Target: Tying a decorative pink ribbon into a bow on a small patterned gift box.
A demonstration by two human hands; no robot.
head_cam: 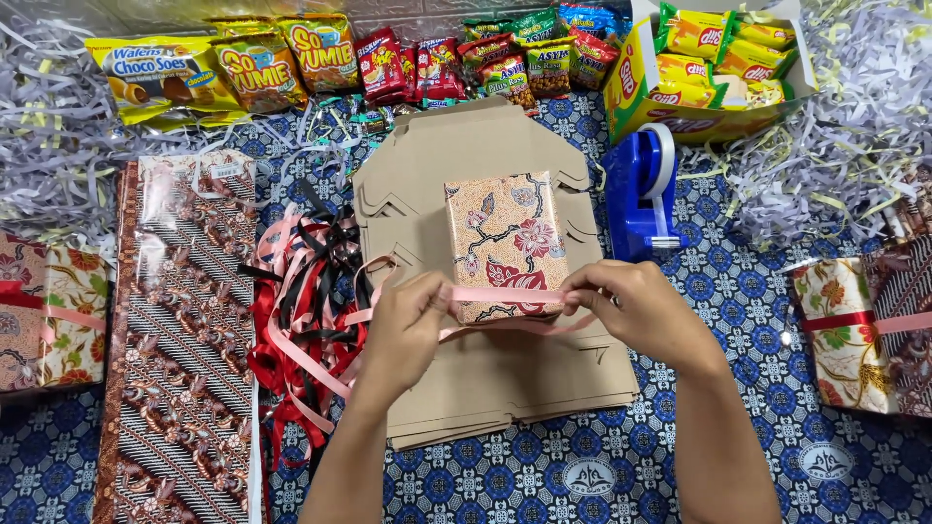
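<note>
A small box wrapped in floral batik paper (505,238) lies on a stack of flat brown cardboard box blanks (437,165). A pink ribbon (505,293) stretches across the box's near end. My left hand (408,325) pinches the ribbon at the box's left side. My right hand (631,311) pinches the other end at the box's right side. Both hands hold the ribbon taut over the wrapping.
A pile of red, black and pink ribbons (306,291) lies left of the cardboard. Sheets of batik wrapping paper (180,330), a blue tape dispenser (646,194), snack packets (320,53), an open yellow snack carton (631,87), wrapped parcels (854,330) and shredded paper (854,136) surround the work area.
</note>
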